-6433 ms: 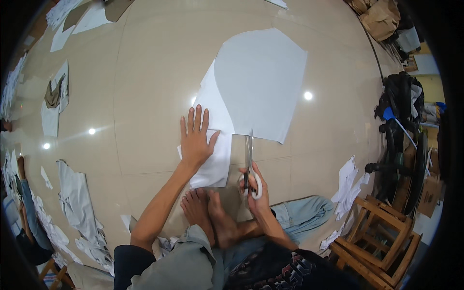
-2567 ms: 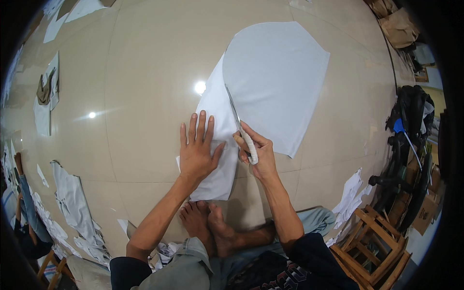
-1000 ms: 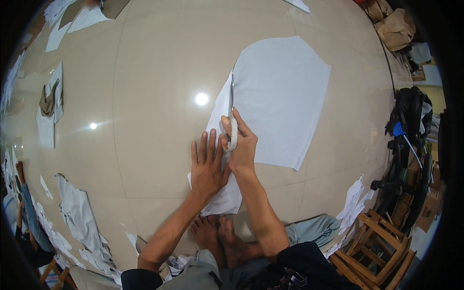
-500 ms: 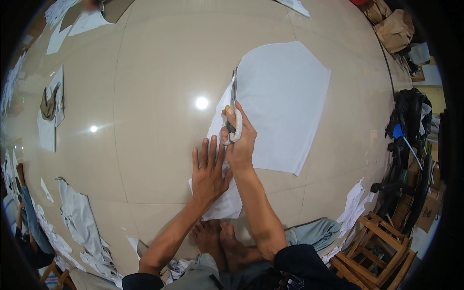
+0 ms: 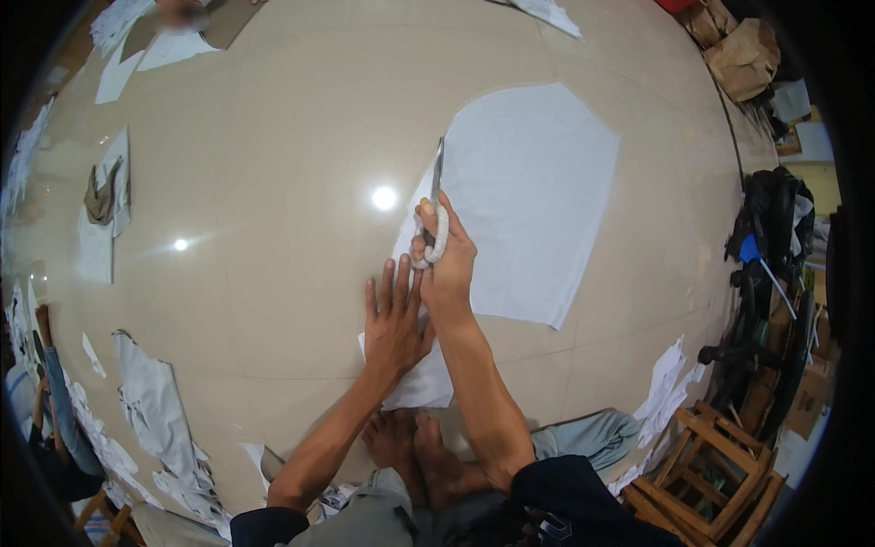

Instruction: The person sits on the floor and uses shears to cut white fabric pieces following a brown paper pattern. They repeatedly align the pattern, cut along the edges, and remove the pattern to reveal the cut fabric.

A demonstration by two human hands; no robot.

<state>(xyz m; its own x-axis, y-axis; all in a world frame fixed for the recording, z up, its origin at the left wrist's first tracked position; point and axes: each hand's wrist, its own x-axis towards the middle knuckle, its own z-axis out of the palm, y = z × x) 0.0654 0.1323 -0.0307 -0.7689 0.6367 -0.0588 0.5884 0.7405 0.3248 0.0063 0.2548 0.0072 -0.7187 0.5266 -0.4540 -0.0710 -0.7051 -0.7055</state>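
A large white sheet (image 5: 538,201), which looks like fabric, lies flat on the tiled floor ahead of me. My right hand (image 5: 444,260) is closed round a pair of scissors (image 5: 438,173) with handles wrapped in pale material. Their blades point away from me along the sheet's left side, and look closed or nearly so. On the left of the blades runs a narrow white strip (image 5: 409,228) of the same material. My left hand (image 5: 394,314) lies flat with fingers stretched out over the strip's near part, close beside my right wrist. The strip's near end (image 5: 427,383) reaches toward my bare feet.
Wooden stools (image 5: 706,474) stand at the lower right, with white scraps (image 5: 665,387) beside them. Pale cloth (image 5: 155,397) and another white piece with a brown one (image 5: 100,196) lie to the left. Another person's leg (image 5: 59,383) shows at the left edge. Brown paper bags (image 5: 743,59) sit far right.
My right hand and the scissors have shifted slightly left and back toward me. The blades looked parted before and now appear closed together. My left hand stays nearly in place.
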